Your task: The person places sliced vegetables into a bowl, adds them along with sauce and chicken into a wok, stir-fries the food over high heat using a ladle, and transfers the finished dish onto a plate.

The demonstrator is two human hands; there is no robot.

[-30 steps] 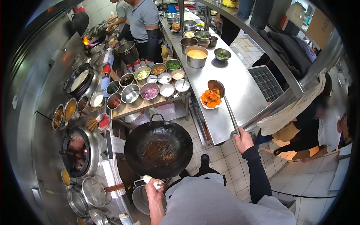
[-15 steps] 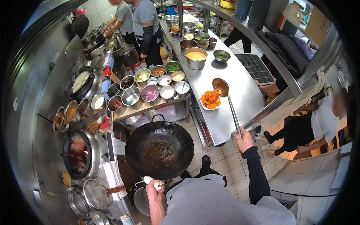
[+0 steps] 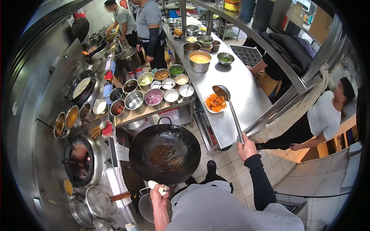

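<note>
My left hand (image 3: 158, 197) is closed around the handle of a black wok (image 3: 163, 138), with a white cloth (image 3: 155, 186) at the grip. Brown sauce residue (image 3: 165, 158) coats the wok's bottom, and the wok is held off the stove. My right hand (image 3: 247, 148) grips the end of a long ladle (image 3: 234, 117). The ladle's bowl is tilted over a small white dish (image 3: 208, 107) of glossy orange food pieces (image 3: 215, 103) on the steel counter (image 3: 243, 102). Whether the bowl touches the food, I cannot tell.
Metal ingredient bowls (image 3: 154, 97) crowd the low table ahead. A pot of yellow liquid (image 3: 200, 63) and a bowl of chopped greens (image 3: 225, 58) stand farther along the counter. At left is a lit burner (image 3: 79, 158). Co-workers (image 3: 148, 34) stand ahead; another person (image 3: 323, 115) is at right.
The ladle's bowl has shifted slightly left and turned over the dish; the food lies flatter. My right hand has moved a little left. At right, a person has come nearer; a black gridded tray has moved away.
</note>
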